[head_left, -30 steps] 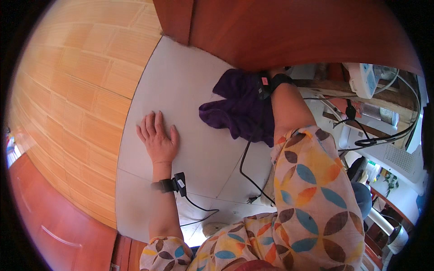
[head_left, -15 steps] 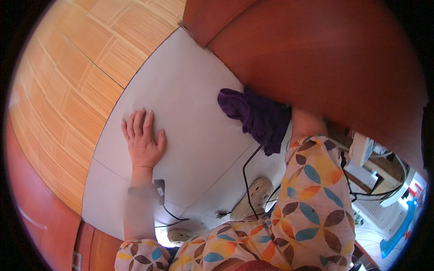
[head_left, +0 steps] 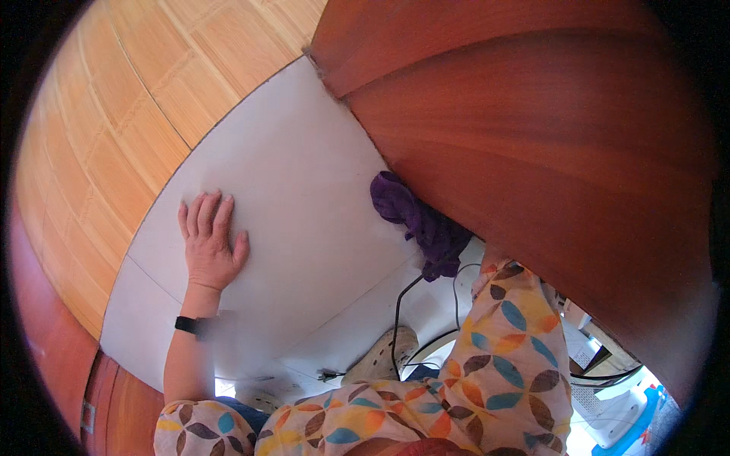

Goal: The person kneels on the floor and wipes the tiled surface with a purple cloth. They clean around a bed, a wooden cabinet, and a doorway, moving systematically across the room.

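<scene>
My left hand lies flat on the pale grey floor tiles, fingers stretched out and somewhat apart, with nothing in it. Its wrist carries a black band. A crumpled dark purple cloth rests against the lower edge of a reddish-brown wooden panel. My right forearm, in a patterned sleeve, reaches toward the cloth and the foot of that panel. The cloth and panel hide my right hand, so its fingers and grip do not show.
Wood-patterned flooring borders the grey tiles at the left. A dark cable runs from near the cloth past a pale perforated clog. A small plug lies near my lap. White equipment and a blue object stand lower right.
My view has shifted, and the wooden panel now covers more of the right side. The purple cloth sits closer along the panel's edge, and less of my right wrist shows. My left hand stays flat.
</scene>
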The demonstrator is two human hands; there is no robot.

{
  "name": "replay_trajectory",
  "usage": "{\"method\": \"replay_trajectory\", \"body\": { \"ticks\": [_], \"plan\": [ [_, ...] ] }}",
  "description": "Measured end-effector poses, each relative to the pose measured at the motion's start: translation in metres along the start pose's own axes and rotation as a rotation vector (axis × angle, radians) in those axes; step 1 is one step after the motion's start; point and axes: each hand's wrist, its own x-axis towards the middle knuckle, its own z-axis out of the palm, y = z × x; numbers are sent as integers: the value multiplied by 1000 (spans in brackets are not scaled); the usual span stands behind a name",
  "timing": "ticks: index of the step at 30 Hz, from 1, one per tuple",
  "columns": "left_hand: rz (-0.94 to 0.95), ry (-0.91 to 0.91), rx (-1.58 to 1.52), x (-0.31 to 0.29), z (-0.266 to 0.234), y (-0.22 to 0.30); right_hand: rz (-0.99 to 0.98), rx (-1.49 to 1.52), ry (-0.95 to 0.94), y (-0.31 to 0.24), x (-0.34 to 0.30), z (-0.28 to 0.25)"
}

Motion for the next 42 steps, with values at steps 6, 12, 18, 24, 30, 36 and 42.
{"method": "replay_trajectory", "body": {
  "ticks": [6, 12, 18, 24, 30, 36, 42],
  "plan": [
    [31, 14, 15, 0, 1, 1, -4, 12, 10, -2, -6, 1],
    [57, 18, 60, -1, 4, 3, 4, 11, 40, -15, -27, 0],
    [123, 68, 71, -2, 5, 4, 20, 30, 50, -32, -53, 8],
    [187, 94, 151, -3, 13, 8, 51, 27, 58, -41, -109, 23],
    [269, 91, 160, -2, 20, 5, -98, -110, 70, -47, -201, 23],
    [310, 130, 165, 0, 25, 1, -248, 96, -133, -53, -312, -9],
    [260, 62, 166, -2, 25, 2, -258, 65, 217, -44, -253, 12]
  ]
}}
